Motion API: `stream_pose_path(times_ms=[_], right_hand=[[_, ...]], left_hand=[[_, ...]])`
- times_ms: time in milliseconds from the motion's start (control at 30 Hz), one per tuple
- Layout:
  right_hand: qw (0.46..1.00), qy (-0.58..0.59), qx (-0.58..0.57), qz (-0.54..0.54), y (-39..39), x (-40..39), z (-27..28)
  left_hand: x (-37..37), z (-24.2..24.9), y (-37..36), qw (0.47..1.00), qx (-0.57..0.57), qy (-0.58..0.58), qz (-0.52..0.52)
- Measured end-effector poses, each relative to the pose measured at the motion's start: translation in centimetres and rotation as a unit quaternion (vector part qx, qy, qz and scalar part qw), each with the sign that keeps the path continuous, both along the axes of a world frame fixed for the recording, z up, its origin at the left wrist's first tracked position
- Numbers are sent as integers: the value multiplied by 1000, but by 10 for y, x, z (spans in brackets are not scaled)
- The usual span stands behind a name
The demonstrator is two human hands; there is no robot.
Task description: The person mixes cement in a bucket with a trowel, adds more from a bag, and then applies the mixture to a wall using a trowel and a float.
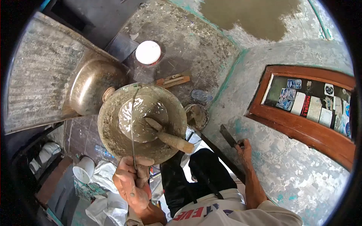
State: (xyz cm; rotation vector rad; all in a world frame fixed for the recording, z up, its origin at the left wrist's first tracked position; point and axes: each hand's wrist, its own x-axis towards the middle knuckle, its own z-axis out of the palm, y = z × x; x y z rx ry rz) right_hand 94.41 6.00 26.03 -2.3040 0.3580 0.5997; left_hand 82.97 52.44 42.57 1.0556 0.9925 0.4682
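Observation:
My left hand (134, 182) is closed around the near end of a long thin metal tool (132, 124), which looks edge-on and stretches across a round basin (107, 128). Wet grey cement mix (130, 109) fills the basin's middle. A trowel (175, 142) lies in it, blade in the mix, its mortar-coated handle resting over the near right rim. Off to the right, my right hand (245, 148) grips a scraper (227, 135) with a dark flat blade, held beside the patchy grey wall (241, 124).
Beyond the basin stand a white-lidded bucket (148, 52) and wooden pieces (175, 80). A mortar-stained pail (197, 116) and a plastic bottle (201, 95) sit by the wall. A metal sink (94, 86) is on the left, with a white pail (84, 169) below. A wood-framed window (260, 107) is at right.

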Motion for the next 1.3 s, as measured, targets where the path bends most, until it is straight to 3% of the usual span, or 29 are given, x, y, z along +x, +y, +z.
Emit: stream_pose_path(times_ms=[167,267,333,467,500,533,567,633,767,800,833,867,933,967,1000,1033,1067,1133,1167,1200,1300], right_hand=[[999,46,-23,12,28,26,25],[998,-17,49,31,27,33,19],[989,-81,21,119,22,35,17],[985,-106,-29,131,-13,46,-14],[994,-48,94,15,-15,54,-12],[971,13,215,-103,-12,57,-7],[969,10,222,-111,-22,56,-22],[983,-164,-16,75,-36,57,-55],[957,-253,-52,131,-23,71,-49],[986,-145,68,37,-21,78,-39],[981,-31,185,-54,-15,89,-25],[980,-33,190,-51,-8,102,-14],[932,57,256,-249,13,120,-1],[930,59,260,-252,21,131,-1],[992,-22,111,-63,27,146,-2],[986,-98,-47,129,32,160,-2],[987,-94,-47,123,34,169,-15],[996,13,78,-32,35,201,-63],[979,-84,-84,166,50,221,-61],[982,-69,-91,151,70,235,-62],[994,-5,-72,82,97,284,-51]], left_hand=[[-8,11,5,1000,20,17,11],[-10,20,5,999,36,32,24],[-15,25,4,996,50,52,44],[-11,50,5,994,46,96,26],[-6,56,3,990,59,121,31],[-2,61,4,990,67,120,24],[1,64,4,991,66,117,24],[7,70,8,990,90,110,3],[38,89,15,990,82,109,-23],[49,98,17,989,78,118,-45],[60,102,18,989,76,120,-50],[73,105,20,988,74,122,-53],[101,108,28,988,81,123,-51],[117,108,33,988,79,125,-50],[135,105,37,987,82,126,-52],[151,102,41,986,78,139,-55],[172,98,47,984,73,152,-61],[229,94,56,973,61,189,-115],[257,77,59,973,56,202,-99],[285,61,64,971,47,220,-86],[368,25,87,946,-1,267,-182]])
